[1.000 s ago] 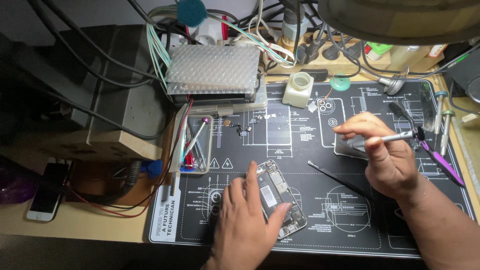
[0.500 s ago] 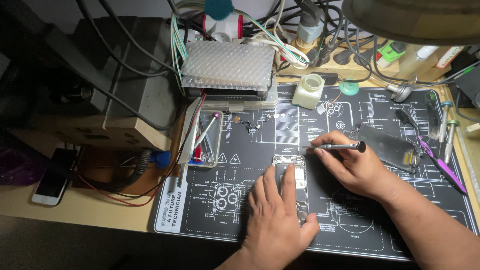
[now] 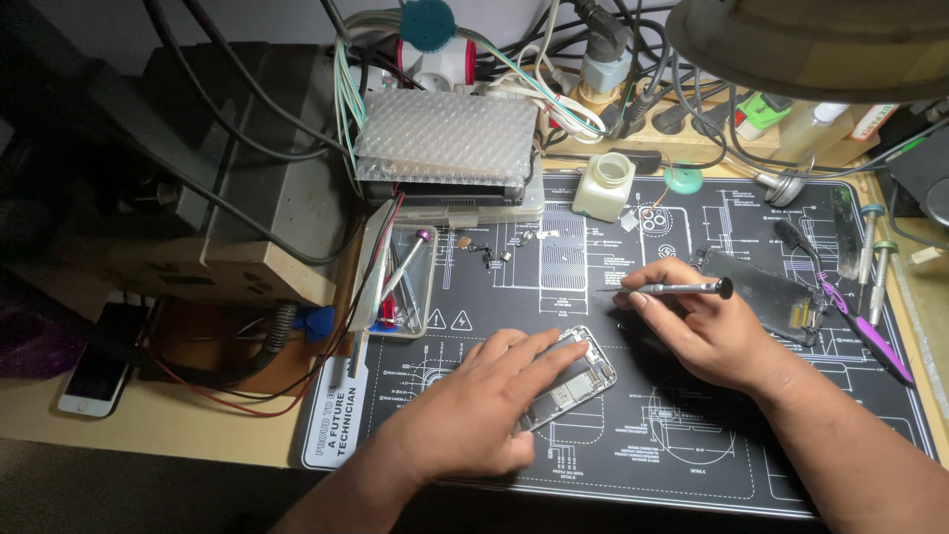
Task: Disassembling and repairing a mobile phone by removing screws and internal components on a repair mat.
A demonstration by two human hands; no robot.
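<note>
Left hand [image 3: 474, 415] flat, right hand [image 3: 707, 331] pinching.

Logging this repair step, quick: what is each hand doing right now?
Left hand: open, flat, fingers resting on the opened phone.
Right hand: closed on a thin screwdriver, held level above the mat.

L hand [image 3: 474, 415] flat on opened phone [image 3: 578, 381]; R hand [image 3: 707, 331] holds screwdriver [image 3: 672, 289] w/ fingers.
</note>
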